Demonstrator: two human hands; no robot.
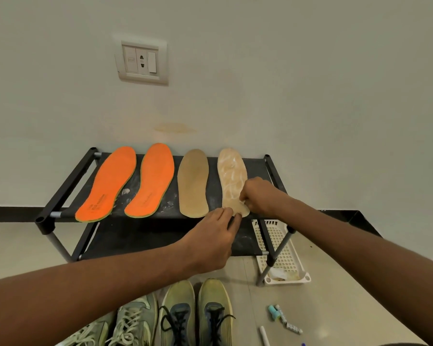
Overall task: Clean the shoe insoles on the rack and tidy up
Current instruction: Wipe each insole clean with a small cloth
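Observation:
Two orange insoles [109, 182] [152, 179] and two tan insoles lie side by side on the top shelf of a black shoe rack [68, 182]. The left tan insole [193, 182] is plain. The rightmost tan insole [231, 173] is smeared with white streaks. My left hand [214, 242] pinches that insole's heel end at the rack's front edge. My right hand [256, 196] has curled fingers on the insole's lower right side, pinching something small and white that I cannot make out.
White smudges mark the shelf between the insoles. A white plastic basket [284, 255] stands on the floor by the rack's right leg. Two pairs of sneakers [195, 313] sit on the floor below. Small tubes and a marker [280, 318] lie at lower right.

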